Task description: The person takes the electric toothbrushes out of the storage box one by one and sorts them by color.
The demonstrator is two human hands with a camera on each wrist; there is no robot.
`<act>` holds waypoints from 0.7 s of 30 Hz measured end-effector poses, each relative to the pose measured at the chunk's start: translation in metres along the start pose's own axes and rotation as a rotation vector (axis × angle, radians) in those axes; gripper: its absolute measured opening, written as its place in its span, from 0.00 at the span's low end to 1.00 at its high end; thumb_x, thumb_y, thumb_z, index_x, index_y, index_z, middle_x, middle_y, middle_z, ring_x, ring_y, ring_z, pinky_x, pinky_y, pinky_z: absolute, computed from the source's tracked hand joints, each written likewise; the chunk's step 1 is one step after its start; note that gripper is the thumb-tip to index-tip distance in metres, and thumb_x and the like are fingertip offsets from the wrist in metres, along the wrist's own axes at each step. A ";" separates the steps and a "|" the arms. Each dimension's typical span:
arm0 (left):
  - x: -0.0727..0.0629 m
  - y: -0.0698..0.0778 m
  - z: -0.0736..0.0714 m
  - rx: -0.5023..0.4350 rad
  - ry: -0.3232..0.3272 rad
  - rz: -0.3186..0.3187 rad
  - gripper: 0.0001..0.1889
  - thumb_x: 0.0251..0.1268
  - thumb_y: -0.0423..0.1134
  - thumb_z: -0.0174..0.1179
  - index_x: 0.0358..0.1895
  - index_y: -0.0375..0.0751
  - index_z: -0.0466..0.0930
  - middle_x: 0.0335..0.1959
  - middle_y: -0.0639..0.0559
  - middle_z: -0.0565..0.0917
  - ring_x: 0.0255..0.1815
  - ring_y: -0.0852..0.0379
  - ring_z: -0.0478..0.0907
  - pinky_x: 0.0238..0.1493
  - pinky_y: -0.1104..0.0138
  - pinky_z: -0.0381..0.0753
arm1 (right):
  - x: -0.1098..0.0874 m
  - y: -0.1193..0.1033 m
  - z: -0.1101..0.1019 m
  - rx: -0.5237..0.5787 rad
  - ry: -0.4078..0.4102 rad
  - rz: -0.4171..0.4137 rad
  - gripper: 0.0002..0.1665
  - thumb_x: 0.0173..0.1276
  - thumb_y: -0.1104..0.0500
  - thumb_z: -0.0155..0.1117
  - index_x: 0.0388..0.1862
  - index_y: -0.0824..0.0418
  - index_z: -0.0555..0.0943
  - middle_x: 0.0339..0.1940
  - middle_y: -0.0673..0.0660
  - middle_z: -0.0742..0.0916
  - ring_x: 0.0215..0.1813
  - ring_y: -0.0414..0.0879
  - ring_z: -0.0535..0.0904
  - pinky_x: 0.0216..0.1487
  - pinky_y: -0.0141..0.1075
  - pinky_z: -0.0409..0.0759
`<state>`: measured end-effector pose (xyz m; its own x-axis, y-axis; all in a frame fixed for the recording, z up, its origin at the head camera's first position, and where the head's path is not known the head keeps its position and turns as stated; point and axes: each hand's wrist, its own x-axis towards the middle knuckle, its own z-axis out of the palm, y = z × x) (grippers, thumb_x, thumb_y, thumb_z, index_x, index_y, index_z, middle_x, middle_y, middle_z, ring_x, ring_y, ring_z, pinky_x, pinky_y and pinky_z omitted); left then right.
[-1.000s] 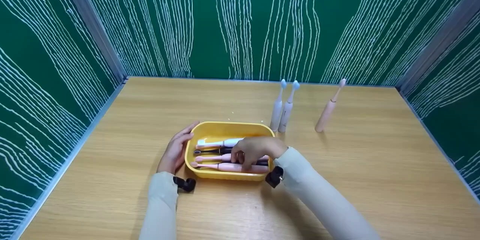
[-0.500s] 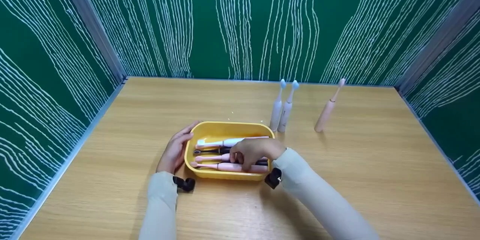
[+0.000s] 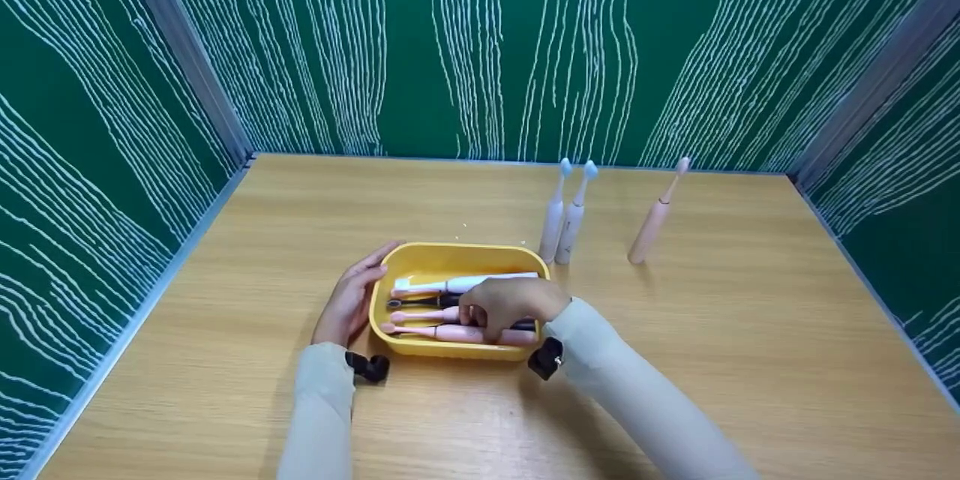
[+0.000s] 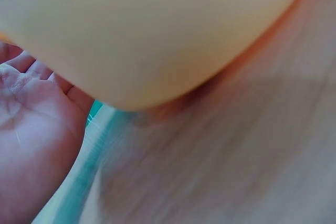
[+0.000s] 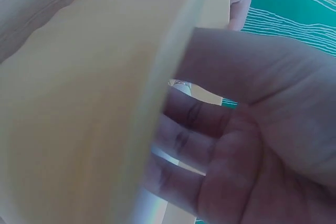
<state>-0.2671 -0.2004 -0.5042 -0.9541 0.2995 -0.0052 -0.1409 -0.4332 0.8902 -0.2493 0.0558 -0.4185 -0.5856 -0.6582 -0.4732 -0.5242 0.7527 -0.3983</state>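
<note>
A yellow plastic bin (image 3: pixel 465 247) holds several electric toothbrushes lying side by side. My left hand (image 3: pixel 350 307) rests against the bin's left end, thumb at the rim and fingers stretched along the outside; the left wrist view shows its palm (image 4: pixel 37 124) facing the bin. My right hand (image 3: pixel 510 304) reaches over the right end, fingers bent down and thumb against the front pink toothbrush (image 3: pixel 435 332), which it appears to pinch; the bin wall hides the fingertips in the right wrist view. Behind it lie another pink toothbrush (image 3: pixel 424 316), a black toothbrush (image 3: pixel 416 303) and a white toothbrush (image 3: pixel 465 283).
Two white toothbrushes with blue heads (image 3: pixel 552 229) (image 3: pixel 571 232) stand upright just behind the bin's right corner. Farther right stands a pink toothbrush (image 3: pixel 650 232). Green walls with white lines (image 3: pixel 405 52) enclose the wooden table (image 3: pixel 750 300) on the back and sides.
Almost nothing differs. My right hand stays over the pink toothbrushes, with its wrist drawn very slightly left. The left hand and the bin hold their place.
</note>
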 end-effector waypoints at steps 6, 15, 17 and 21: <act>0.001 -0.001 0.000 -0.009 0.014 0.003 0.26 0.72 0.27 0.37 0.73 0.32 0.55 0.76 0.42 0.57 0.65 0.58 0.69 0.68 0.67 0.68 | 0.000 0.001 0.001 0.010 0.003 -0.001 0.15 0.57 0.67 0.68 0.40 0.51 0.78 0.27 0.47 0.77 0.31 0.40 0.71 0.32 0.30 0.70; 0.001 0.000 -0.001 0.012 0.033 -0.001 0.27 0.73 0.28 0.37 0.74 0.32 0.54 0.76 0.43 0.56 0.73 0.53 0.60 0.73 0.65 0.62 | 0.002 0.006 0.002 -0.001 0.020 -0.056 0.14 0.56 0.65 0.68 0.40 0.53 0.79 0.29 0.48 0.79 0.31 0.40 0.72 0.32 0.29 0.71; 0.001 0.000 -0.001 0.011 0.033 -0.004 0.26 0.73 0.28 0.37 0.74 0.32 0.55 0.76 0.43 0.57 0.72 0.53 0.60 0.72 0.66 0.63 | 0.002 0.007 0.002 -0.006 0.030 -0.076 0.14 0.55 0.65 0.69 0.41 0.54 0.79 0.29 0.49 0.80 0.31 0.39 0.72 0.32 0.29 0.71; 0.001 -0.001 -0.001 0.015 0.038 -0.007 0.26 0.72 0.28 0.38 0.73 0.33 0.56 0.76 0.43 0.58 0.69 0.57 0.65 0.68 0.69 0.67 | 0.002 0.009 0.003 -0.004 0.042 -0.108 0.14 0.54 0.65 0.69 0.41 0.56 0.80 0.31 0.51 0.82 0.31 0.38 0.72 0.34 0.28 0.71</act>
<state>-0.2684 -0.2010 -0.5053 -0.9624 0.2700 -0.0290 -0.1442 -0.4180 0.8969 -0.2534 0.0618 -0.4255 -0.5511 -0.7354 -0.3943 -0.5879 0.6775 -0.4420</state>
